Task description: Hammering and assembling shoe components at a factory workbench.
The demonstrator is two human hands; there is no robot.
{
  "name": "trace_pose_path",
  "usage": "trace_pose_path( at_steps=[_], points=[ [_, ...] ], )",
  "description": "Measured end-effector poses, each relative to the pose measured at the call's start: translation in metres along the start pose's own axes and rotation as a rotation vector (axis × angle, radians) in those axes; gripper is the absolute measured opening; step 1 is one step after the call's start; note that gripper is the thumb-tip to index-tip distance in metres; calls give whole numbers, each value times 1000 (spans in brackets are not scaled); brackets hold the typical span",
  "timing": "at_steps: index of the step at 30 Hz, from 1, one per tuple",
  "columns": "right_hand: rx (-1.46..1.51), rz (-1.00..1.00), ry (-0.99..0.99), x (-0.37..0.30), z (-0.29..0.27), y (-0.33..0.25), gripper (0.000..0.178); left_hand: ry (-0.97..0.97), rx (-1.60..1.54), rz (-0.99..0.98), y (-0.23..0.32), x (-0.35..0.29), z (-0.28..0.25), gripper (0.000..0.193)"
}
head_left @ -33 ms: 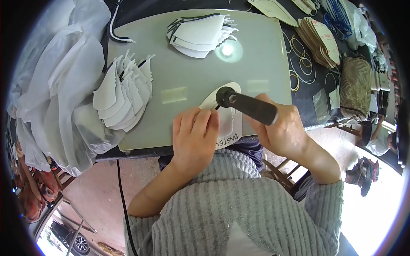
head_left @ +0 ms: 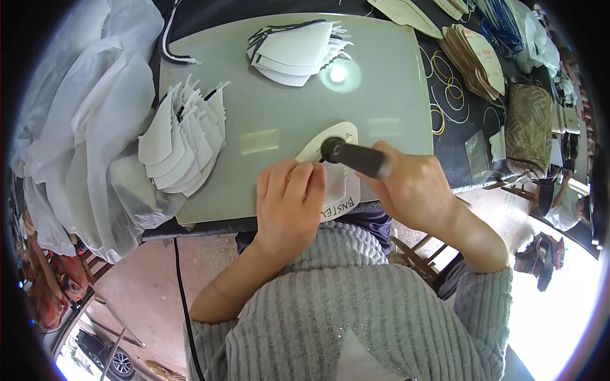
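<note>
A hammer (head_left: 359, 159) with a round dark head is in my right hand (head_left: 413, 187), whose fingers wrap its dark handle. The hammer head is over a small white cut piece (head_left: 335, 184), close to my left fingertips; whether it touches cannot be told. That piece lies on a pale, rounded template (head_left: 346, 132) with handwriting near its lower edge. My left hand (head_left: 290, 197) presses on the left side of the piece with its fingers bent and close together. Its fingertips partly hide what they grip.
Under the work is a grey-green board (head_left: 222, 51). White dark-edged pieces form one stack (head_left: 295, 51) at the back and another stack (head_left: 187, 143) at left. A translucent plastic bag (head_left: 105, 127) fills the far left. Brown shaped cards (head_left: 473, 60), looped cords (head_left: 451, 89) and a patterned roll (head_left: 529, 127) lie right.
The hammer head has dropped toward the white piece and its handle has swung a little, with some blur. My left hand stays in place.
</note>
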State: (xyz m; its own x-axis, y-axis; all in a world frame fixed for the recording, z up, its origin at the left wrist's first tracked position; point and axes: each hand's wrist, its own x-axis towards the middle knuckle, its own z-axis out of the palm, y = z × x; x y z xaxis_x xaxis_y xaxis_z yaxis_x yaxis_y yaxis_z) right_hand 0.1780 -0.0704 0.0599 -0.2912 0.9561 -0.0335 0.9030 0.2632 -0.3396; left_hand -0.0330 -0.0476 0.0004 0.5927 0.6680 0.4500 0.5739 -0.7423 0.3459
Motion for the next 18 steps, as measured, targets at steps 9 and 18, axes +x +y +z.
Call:
trace_pose_path(
  at_steps=[9,18],
  points=[
    [-98,62,-116,1,-1,-1,37,50,-177,-191,-4,-2,-10,23],
    [20,-15,33,0,-3,-3,36,-1,76,23,-2,-5,-6,26]
  ],
)
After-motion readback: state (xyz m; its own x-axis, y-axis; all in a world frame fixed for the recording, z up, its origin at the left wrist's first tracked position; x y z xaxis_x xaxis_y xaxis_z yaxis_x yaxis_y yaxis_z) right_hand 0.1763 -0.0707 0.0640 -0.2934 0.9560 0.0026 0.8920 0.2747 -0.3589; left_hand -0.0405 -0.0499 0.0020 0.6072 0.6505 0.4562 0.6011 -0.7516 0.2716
